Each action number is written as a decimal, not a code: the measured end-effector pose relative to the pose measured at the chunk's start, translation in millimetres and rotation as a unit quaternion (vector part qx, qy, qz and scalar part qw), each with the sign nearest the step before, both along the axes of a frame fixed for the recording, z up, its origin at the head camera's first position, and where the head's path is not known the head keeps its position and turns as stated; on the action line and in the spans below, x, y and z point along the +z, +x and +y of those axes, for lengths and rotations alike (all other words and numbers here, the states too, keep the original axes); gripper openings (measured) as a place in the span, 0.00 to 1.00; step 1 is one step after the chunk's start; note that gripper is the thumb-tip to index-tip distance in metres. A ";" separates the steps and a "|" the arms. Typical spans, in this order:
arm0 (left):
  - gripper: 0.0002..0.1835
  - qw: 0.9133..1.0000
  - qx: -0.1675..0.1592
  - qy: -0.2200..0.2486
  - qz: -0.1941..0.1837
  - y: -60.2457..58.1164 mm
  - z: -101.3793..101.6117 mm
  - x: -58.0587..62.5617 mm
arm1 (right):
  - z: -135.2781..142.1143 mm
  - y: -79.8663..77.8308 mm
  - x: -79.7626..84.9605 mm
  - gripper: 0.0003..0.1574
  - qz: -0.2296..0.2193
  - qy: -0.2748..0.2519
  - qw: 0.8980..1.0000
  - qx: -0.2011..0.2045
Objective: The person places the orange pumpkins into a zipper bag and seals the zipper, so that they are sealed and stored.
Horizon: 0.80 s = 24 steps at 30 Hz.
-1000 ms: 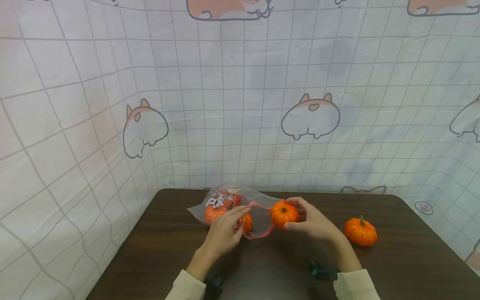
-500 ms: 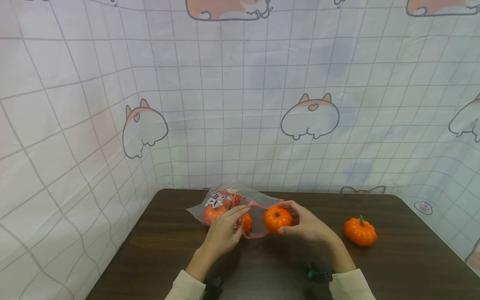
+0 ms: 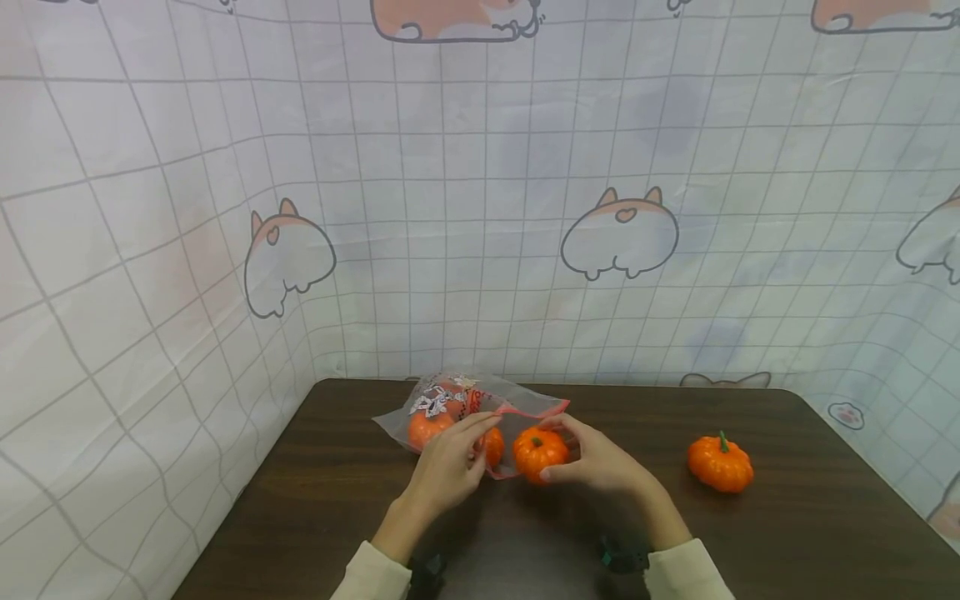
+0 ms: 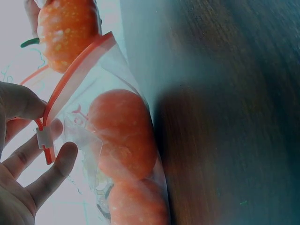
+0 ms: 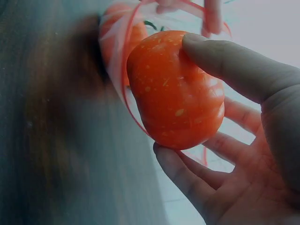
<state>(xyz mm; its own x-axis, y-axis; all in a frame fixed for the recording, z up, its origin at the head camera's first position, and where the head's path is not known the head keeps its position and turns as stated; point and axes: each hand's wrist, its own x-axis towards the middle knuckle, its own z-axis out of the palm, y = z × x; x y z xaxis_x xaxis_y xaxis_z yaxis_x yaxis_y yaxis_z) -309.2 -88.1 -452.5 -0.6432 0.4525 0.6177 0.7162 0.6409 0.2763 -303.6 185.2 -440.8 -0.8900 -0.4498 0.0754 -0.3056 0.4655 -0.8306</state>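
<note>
A clear zip bag (image 4: 70,93) with a red rim and a white slider lies on the table, its mouth toward the right. Several small orange pumpkins (image 4: 123,133) show through its plastic. My left hand (image 3: 448,468) pinches the rim near the slider (image 4: 45,137), thumb on one side and fingers on the other. In my right hand (image 3: 603,461), another small pumpkin (image 5: 176,91) is gripped between thumb and fingers, right at the bag's open mouth. The right wrist view shows the red rim just behind this pumpkin.
One more orange pumpkin (image 3: 721,463) with a green stem sits on the dark wooden table (image 3: 795,533) to the right of my right hand. A white grid-patterned cloth (image 3: 480,250) with cartoon dogs hangs behind and beside the table.
My right hand has carried its pumpkin left and slightly toward me, across the front of the bag's mouth. My left hand keeps its place at the rim.
</note>
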 end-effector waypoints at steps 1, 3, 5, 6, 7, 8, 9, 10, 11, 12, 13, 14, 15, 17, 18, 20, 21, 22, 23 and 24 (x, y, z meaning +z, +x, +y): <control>0.31 1.000 0.000 0.000 0.001 0.0 0.1 -0.1 | -1.6 -0.3 -1.1 0.44 0.003 0.002 1.000 0.000; 0.31 1.000 -0.003 0.000 0.001 0.1 0.4 -0.4 | -4.6 -0.5 -3.0 0.43 0.009 0.006 1.000 0.001; 0.31 1.000 -0.005 0.001 0.003 0.3 0.8 -0.5 | -7.2 -0.2 -4.1 0.43 0.014 0.008 1.000 0.000; 0.31 1.000 -0.006 0.002 0.003 0.7 1.0 -0.5 | -8.3 0.0 -4.5 0.42 0.016 0.010 1.000 -0.002; 0.31 1.000 -0.007 0.003 0.003 1.0 1.3 -0.4 | -9.3 0.3 -4.7 0.42 0.020 0.012 1.000 -0.005; 0.31 1.000 -0.008 0.002 0.002 1.6 1.5 -0.3 | -10.1 0.6 -4.6 0.42 0.024 0.013 1.000 -0.006; 0.32 1.000 -0.007 0.000 0.001 2.2 1.7 -0.1 | -10.8 0.7 -4.6 0.42 0.025 0.012 1.000 -0.008; 0.32 1.000 -0.006 -0.001 -0.001 2.6 2.0 0.2 | -11.4 0.9 -4.4 0.42 0.027 0.012 1.000 -0.009; 0.32 1.000 -0.005 -0.004 -0.001 2.8 2.1 0.4 | -11.9 1.2 -3.9 0.42 0.029 0.010 0.999 -0.011; 0.32 1.000 -0.005 -0.004 -0.003 3.2 2.3 0.7 | -12.4 1.1 -3.8 0.42 0.032 0.008 0.999 -0.013; 0.32 1.000 -0.005 -0.006 -0.004 3.2 2.6 0.8 | -12.9 1.1 -3.8 0.42 0.035 0.006 0.999 -0.015; 0.32 1.000 -0.005 -0.007 -0.002 3.0 2.8 0.6 | -13.6 1.1 -3.8 0.42 0.036 0.004 0.999 -0.019; 0.32 1.000 -0.006 -0.008 -0.001 2.8 3.1 0.5 | -14.6 1.4 -4.1 0.43 0.039 0.005 0.999 -0.029; 0.31 1.000 -0.009 -0.007 0.004 2.2 3.7 -0.2 | -17.0 1.5 -4.8 0.44 0.043 0.010 0.997 -0.056; 0.31 1.000 -0.010 -0.005 0.004 2.2 3.9 -0.4 | -18.3 1.4 -5.4 0.44 0.046 0.013 0.996 -0.072; 0.31 1.000 -0.011 -0.004 0.010 1.6 4.6 -1.2 | -21.2 1.5 -6.4 0.45 0.048 0.017 0.993 -0.105; 0.32 1.000 -0.012 -0.005 0.010 1.8 4.7 -1.1 | -22.4 1.5 -6.8 0.46 0.051 0.019 0.991 -0.119; 0.32 1.000 -0.012 -0.005 0.012 1.6 5.0 -1.4 | -23.4 1.2 -7.4 0.46 0.053 0.019 0.990 -0.132; 0.31 1.000 -0.011 -0.005 0.016 1.3 5.3 -1.9 | -24.3 1.2 -7.9 0.46 0.059 0.019 0.988 -0.140; 0.31 1.000 -0.010 -0.006 0.017 1.5 5.5 -1.9 | -25.1 0.9 -8.6 0.46 0.065 0.019 0.987 -0.148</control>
<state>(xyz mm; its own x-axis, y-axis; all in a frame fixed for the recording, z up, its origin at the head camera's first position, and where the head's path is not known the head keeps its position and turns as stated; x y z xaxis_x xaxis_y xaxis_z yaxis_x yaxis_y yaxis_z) -307.7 -82.6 -454.4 -0.6131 0.4726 0.6331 0.7372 0.6303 0.2433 -302.7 160.2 -449.4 -0.9669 -0.1760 0.1850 -0.2537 0.5798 -0.7742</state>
